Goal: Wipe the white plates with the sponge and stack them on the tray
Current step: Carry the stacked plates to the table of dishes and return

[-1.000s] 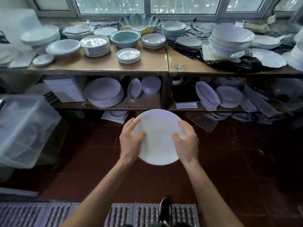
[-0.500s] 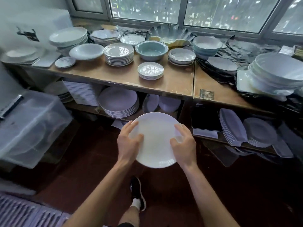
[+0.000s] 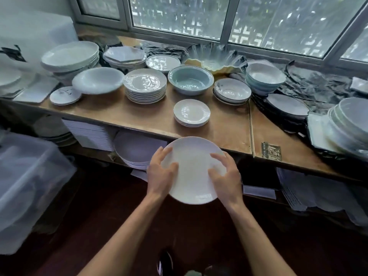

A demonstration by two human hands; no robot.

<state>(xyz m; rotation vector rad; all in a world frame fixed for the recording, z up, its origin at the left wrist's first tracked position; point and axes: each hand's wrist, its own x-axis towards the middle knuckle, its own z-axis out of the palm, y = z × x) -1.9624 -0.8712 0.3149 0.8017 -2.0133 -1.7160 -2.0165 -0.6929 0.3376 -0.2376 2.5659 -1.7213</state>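
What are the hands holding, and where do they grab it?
A white plate. The left hand grips its left rim and the right hand its right rim, thumbs on top, in front of the shelf.

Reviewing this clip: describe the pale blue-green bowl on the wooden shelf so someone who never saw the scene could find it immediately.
Start at the wooden shelf top under the window. Near its middle, the blue-green bowl sits between a tall stack of shiny plates on its left and a dark-rimmed dish stack on its right. It is the only deep, blue-green glazed piece among the white ware around it.
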